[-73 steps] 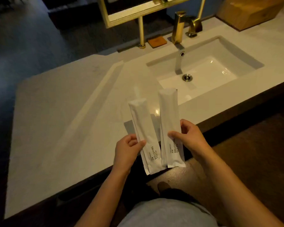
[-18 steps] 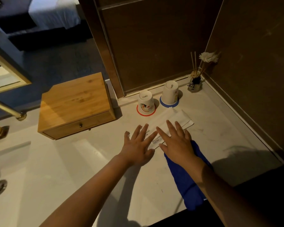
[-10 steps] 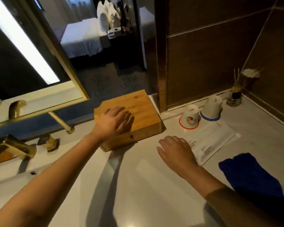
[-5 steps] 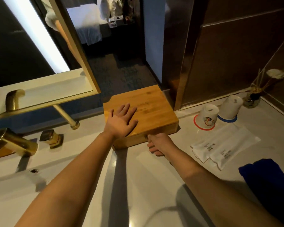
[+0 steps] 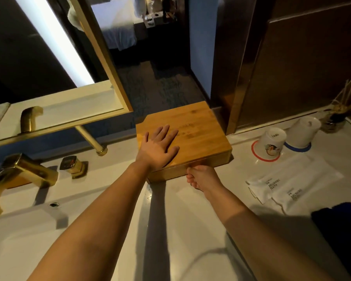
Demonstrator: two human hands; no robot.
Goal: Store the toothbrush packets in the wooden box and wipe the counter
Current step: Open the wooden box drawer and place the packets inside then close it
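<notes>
Both hands stay put: left hand (image 5: 158, 151) still flat, fingers spread, atop the square bamboo wooden box (image 5: 193, 136); right hand (image 5: 203, 176) keeps pinching its front.

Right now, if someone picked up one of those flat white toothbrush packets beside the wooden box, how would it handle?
The flat white toothbrush packets look thin, so probably light. The smooth wrapper may be slippery on the pale counter. Lying flat, they seem unlikely to roll.

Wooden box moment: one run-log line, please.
left hand flat on wooden box | right hand at drawer front | toothbrush packets on counter
</notes>
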